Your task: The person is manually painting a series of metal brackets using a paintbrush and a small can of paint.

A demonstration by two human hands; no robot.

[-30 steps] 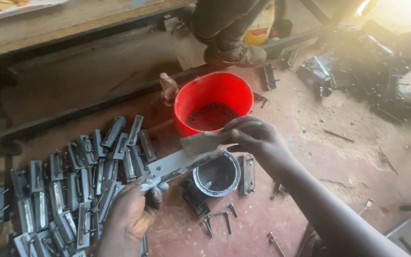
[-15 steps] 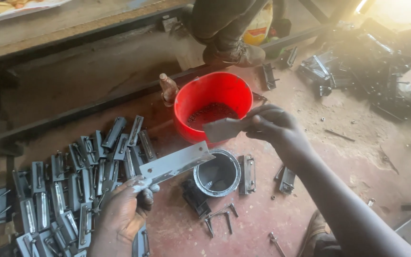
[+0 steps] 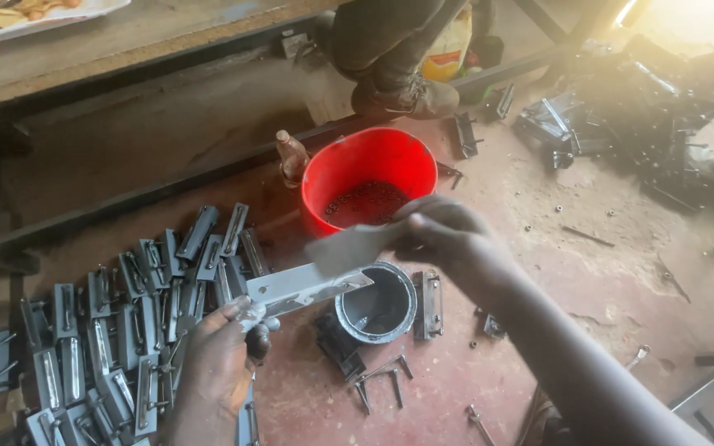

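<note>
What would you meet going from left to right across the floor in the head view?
Pile of grey metal brackets → left hand holding a flat grey metal plate → small round grey tin → right hand → heap of dark metal parts.

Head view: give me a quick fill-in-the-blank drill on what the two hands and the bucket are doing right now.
1. The left hand holds a flat grey metal plate by its ____ end.
2. The right hand holds a flat blade-like tool over the plate, in front of the ____ bucket.
3. Just below the plate's far end sits a small round ____.
4. The heap of grey metal parts lies to the ____ of the bucket.

Missing words: near; red; tin; left
</note>
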